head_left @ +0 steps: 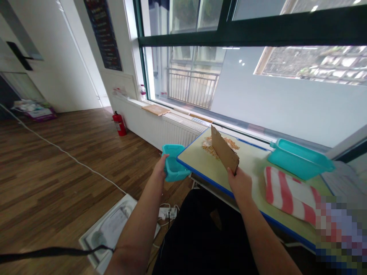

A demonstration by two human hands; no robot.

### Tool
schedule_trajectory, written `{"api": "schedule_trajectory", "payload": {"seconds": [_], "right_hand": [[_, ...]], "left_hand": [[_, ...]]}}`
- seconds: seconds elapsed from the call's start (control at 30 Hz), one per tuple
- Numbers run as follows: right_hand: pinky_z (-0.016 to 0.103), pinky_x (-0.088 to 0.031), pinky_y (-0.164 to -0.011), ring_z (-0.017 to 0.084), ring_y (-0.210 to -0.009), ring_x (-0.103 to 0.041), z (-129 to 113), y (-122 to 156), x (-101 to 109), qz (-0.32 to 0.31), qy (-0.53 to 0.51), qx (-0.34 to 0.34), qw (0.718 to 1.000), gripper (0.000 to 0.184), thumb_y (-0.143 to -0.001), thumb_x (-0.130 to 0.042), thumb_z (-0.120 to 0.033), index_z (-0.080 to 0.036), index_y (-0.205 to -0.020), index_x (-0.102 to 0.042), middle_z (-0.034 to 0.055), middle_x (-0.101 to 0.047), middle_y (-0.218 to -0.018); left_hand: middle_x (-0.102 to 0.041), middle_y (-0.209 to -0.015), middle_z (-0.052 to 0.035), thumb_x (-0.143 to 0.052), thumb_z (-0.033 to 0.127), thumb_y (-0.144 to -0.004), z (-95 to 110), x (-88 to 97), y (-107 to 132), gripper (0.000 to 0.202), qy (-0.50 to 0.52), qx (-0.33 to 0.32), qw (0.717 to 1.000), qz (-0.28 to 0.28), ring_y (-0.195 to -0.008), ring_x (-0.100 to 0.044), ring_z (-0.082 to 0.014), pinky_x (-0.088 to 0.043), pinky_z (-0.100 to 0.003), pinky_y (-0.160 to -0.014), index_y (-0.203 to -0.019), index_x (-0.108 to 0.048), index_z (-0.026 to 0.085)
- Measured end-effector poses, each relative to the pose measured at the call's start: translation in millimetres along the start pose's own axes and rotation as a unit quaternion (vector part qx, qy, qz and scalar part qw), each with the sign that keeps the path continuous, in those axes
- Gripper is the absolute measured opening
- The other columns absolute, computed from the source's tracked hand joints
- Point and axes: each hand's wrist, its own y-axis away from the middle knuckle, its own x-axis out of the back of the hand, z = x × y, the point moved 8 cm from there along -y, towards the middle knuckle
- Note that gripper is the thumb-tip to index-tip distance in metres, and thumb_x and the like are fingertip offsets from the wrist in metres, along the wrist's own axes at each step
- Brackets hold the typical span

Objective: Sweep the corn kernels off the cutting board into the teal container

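My left hand (162, 167) grips the left side of a small turquoise plastic basin (177, 176), held at the left edge of the table and a little below its top. My right hand (241, 183) is closed on the near end of a piece of brown cardboard (223, 149). The cardboard stands on edge over the table, its far part among a spread of small yellow-orange grains (210, 151). Some grains lie on each side of it, and part of the spread is hidden behind it. The basin's inside looks bare where it shows.
The pale yellow table (197, 162) has a blue rim. On its right are a larger turquoise basin (301, 158) and a folded red-and-white striped cloth (289, 191). A radiator (172, 130) runs below the window. A power strip (168, 213), cables and a white box lie on the floor.
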Motion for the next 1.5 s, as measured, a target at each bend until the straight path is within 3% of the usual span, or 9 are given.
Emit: {"api": "schedule_trajectory", "payload": {"seconds": [0.2,0.43,0.7,0.97,1.2,1.5], "right_hand": [[0.028,-0.032,-0.059,0.019,-0.065,-0.061,1.9,-0.5,-0.1,-0.005,-0.004,-0.003,1.000,0.036,-0.090,-0.044,-0.035,-0.013,-0.099,-0.070,0.0123,-0.071,-0.078],[0.029,-0.033,-0.059,0.020,-0.066,-0.061,2.2,2.1,2.7,-0.002,-0.007,0.007,1.000,0.035,-0.090,-0.045,-0.036,-0.012,-0.096,-0.071,0.0127,-0.071,-0.077],[0.028,-0.032,-0.059,0.020,-0.065,-0.060,0.8,12.3,4.7,-0.004,-0.014,0.011,1.000,0.036,-0.090,-0.046,-0.037,-0.012,-0.095,-0.071,0.0127,-0.071,-0.075],[0.027,-0.030,-0.059,0.019,-0.062,-0.059,-3.8,24.9,7.0,-0.011,-0.027,0.023,0.999,0.034,-0.090,-0.047,-0.036,-0.011,-0.092,-0.071,0.0121,-0.070,-0.073],[0.027,-0.033,-0.060,0.019,-0.064,-0.061,-11.9,31.1,9.3,-0.018,-0.023,0.021,0.999,0.033,-0.089,-0.049,-0.035,-0.011,-0.094,-0.071,0.0130,-0.071,-0.075],[0.028,-0.035,-0.061,0.021,-0.066,-0.062,-20.4,36.5,5.7,-0.015,-0.046,0.032,0.998,0.035,-0.088,-0.047,-0.035,-0.012,-0.097,-0.072,0.0127,-0.071,-0.075]], "left_hand": [[-0.072,-0.086,-0.0128,-0.069,0.042,-0.076,-13.7,14.4,14.0,0.047,-0.011,0.020,1.000,0.016,-0.078,-0.070,-0.0293,-0.056,-0.043,-0.075,-0.114,-0.066,0.015],[-0.072,-0.085,-0.0131,-0.068,0.042,-0.077,-19.4,15.1,26.0,0.045,-0.006,0.016,1.000,0.002,-0.080,-0.070,-0.0296,-0.056,-0.042,-0.075,-0.113,-0.066,0.015],[-0.072,-0.089,-0.0146,-0.064,0.042,-0.078,-24.5,21.8,16.1,0.048,-0.011,0.028,0.999,-0.009,-0.080,-0.070,-0.0302,-0.056,-0.044,-0.078,-0.117,-0.064,0.012],[-0.072,-0.091,-0.0137,-0.064,0.043,-0.079,-28.2,26.5,12.3,0.050,-0.025,0.044,0.999,-0.014,-0.079,-0.070,-0.0285,-0.056,-0.040,-0.075,-0.119,-0.063,0.014],[-0.072,-0.091,-0.0139,-0.062,0.047,-0.079,-36.5,33.9,9.3,0.051,-0.019,0.072,0.995,-0.070,-0.084,-0.069,-0.0313,-0.055,-0.042,-0.073,-0.119,-0.063,0.016],[-0.072,-0.089,-0.0128,-0.070,0.046,-0.074,-21.6,39.4,28.4,0.048,-0.072,0.043,0.995,0.060,-0.083,-0.069,-0.0313,-0.056,-0.041,-0.074,-0.112,-0.065,0.016]]}}
